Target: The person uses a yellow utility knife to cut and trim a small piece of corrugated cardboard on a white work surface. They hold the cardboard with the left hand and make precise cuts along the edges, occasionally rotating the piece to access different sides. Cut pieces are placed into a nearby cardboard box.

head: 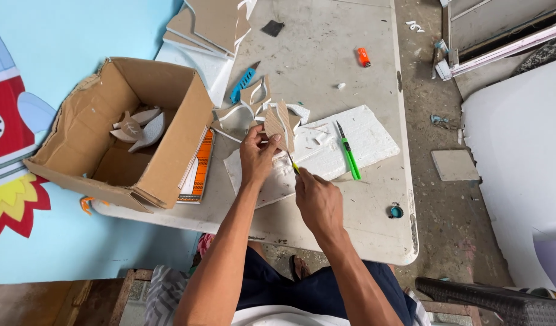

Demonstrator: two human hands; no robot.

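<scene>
Grey table (350, 223) bears a white foam slab (362, 136). Above the slab's left part, the left hand (257, 158) pinches an upright brown cutout (279, 125), long axis vertical. The right hand (317, 202), just below it and to its right, grips a yellow-handled knife (293, 164), blade angled up-left to the cutout's lower edge.

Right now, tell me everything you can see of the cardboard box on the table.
The cardboard box is plain brown corrugated card, lying tipped on its side at the table's left edge, its open mouth facing up and left. Its flaps are splayed, with one edge torn. Inside lie pale leaf-shaped cutouts. An orange-striped booklet is tucked against its right side. Neither hand touches it.
</scene>
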